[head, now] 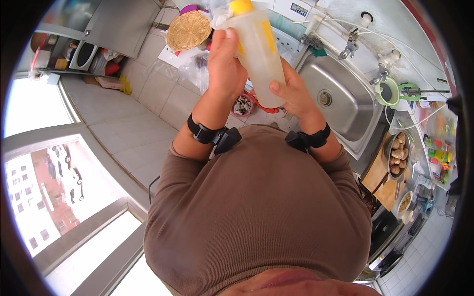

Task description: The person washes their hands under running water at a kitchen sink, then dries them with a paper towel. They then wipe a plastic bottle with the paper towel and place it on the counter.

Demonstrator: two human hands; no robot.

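Observation:
A translucent plastic bottle (257, 59) with a yellow cap (241, 6) and yellow markings is held up in front of my chest, tilted. My left hand (225, 63) grips its upper side, thumb near the shoulder of the bottle. Lower down, my right hand (295, 90) holds the opposite side, with the thumb across the bottle near its base. Crumpled white plastic (221, 17) shows beside the cap, by my left thumb; whether I hold it too is unclear. Most of my fingers are hidden behind the bottle.
To the right lies a stainless steel sink (344, 122) under a metal tap (349, 48). A pot of brown root vegetables (398, 153) sits on a wooden cutting board (385, 196). Beyond my left hand is a woven basket lid (189, 30); a pink bin (243, 105) stands below the bottle.

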